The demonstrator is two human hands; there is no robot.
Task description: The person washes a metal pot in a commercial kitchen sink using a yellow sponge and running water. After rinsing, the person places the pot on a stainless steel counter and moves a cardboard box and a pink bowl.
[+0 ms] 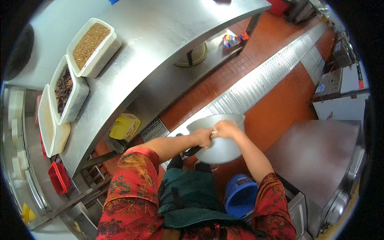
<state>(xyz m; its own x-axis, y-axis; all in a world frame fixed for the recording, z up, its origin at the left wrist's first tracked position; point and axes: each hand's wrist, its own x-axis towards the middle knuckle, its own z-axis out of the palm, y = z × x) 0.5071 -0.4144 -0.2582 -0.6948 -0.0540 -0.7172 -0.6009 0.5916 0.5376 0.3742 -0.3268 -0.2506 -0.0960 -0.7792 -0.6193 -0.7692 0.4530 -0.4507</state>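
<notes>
A large pale metal pot (220,151) hangs in front of me above the floor. My left hand (203,138) is closed at the near side of its rim, and a black handle shows just below that hand. Close beside it, my right hand (225,129) grips the same rim area, with a small white piece showing between the two hands. The pot's inside is mostly hidden by my hands. What each hand's fingertips do is partly hidden.
On the steel table (135,60) stand white tubs, one with brown crumbly stuff (91,45), one with dark pieces (63,90). A blue bucket (241,195) is near my legs. A yellow container (124,126) sits under the table. A metal drain grate (249,96) crosses the red floor.
</notes>
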